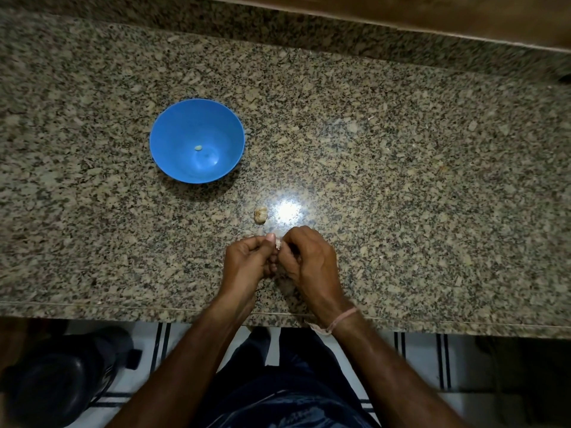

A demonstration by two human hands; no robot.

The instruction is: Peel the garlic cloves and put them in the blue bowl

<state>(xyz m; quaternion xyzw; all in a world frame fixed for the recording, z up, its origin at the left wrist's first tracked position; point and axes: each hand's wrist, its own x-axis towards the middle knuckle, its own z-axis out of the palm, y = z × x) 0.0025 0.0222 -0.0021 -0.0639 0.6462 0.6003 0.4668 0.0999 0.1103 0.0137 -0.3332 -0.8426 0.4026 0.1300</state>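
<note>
left hand (pixel 247 261) and right hand (pixel 304 257) together near front edge of granite counter (pixel 401 180), fingers of both pinching one small garlic clove (pixel 277 243) between them. garlic piece (pixel 260 214) lies just beyond hands. blue bowl (pixel 173 131) further left, one peeled clove (pixel 198 147) inside.

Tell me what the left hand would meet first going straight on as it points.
The left hand points toward the right hand, so it would first meet the garlic clove pinched between them, then the right hand itself. The garlic piece on the counter seems off that line.
</note>
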